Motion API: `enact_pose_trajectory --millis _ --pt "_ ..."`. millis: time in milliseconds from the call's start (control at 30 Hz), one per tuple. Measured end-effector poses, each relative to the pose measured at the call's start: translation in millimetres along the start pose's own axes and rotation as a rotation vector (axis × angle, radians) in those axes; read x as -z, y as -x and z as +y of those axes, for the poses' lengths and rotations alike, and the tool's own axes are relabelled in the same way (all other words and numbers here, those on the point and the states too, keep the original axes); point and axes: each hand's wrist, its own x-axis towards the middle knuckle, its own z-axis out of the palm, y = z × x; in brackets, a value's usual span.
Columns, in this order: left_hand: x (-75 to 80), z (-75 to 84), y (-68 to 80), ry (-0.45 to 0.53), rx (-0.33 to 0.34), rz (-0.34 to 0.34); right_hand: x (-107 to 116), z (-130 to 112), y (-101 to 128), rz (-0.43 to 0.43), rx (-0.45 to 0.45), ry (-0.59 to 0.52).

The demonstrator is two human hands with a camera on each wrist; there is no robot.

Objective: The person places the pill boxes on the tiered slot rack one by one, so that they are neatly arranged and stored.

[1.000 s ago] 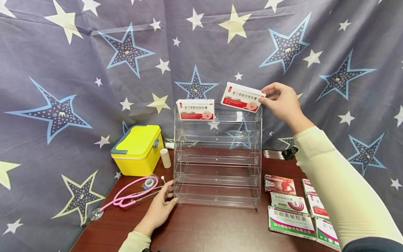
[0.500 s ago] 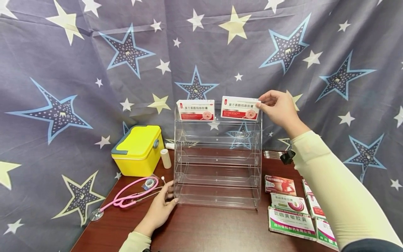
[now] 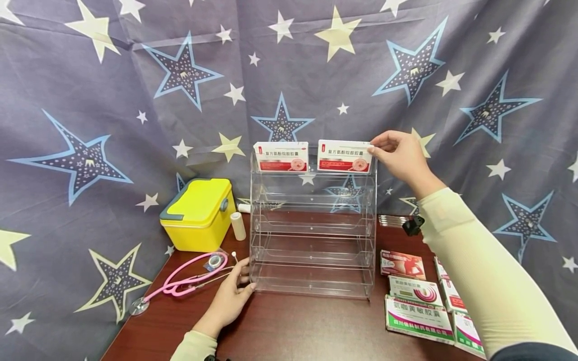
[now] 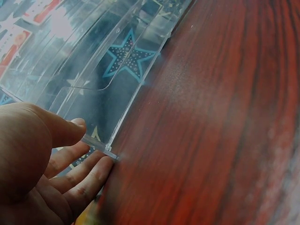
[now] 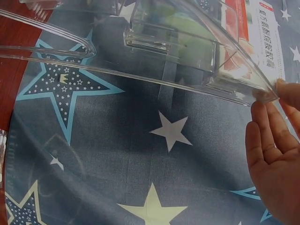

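Observation:
A clear acrylic display rack (image 3: 311,258) with several tiers stands upright on the table. At its lower left corner, my left hand (image 3: 229,299) holds the edge; in the left wrist view the thumb (image 4: 70,131) lies over the rim with fingers beyond it. My right hand (image 3: 401,158) pinches the right end of a white and red medicine box (image 3: 344,156), which stands in the top tier at the right. The right wrist view shows the fingertips (image 5: 262,110) at the rack's upper corner beside this box. A matching medicine box (image 3: 282,157) stands at the top left.
Several medicine boxes (image 3: 417,318) lie on the table (image 3: 311,331) at the right, partly hidden by my sleeve. A yellow case (image 3: 198,215), a white roll (image 3: 237,226) and a pink stethoscope (image 3: 169,283) are at the left. A starry curtain (image 3: 289,75) hangs behind.
My right hand has lowered the tilted medicine box into the top tier, where it now stands level beside the other. My left hand has stayed at the rack's corner.

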Motion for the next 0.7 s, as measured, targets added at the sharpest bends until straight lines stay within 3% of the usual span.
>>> enact_pose_trajectory --millis 700 --pt "-0.5 -2.5 -0.4 0.007 -0.016 -0.003 -0.5 -1.5 1.4 -0.022 -0.007 -0.001"
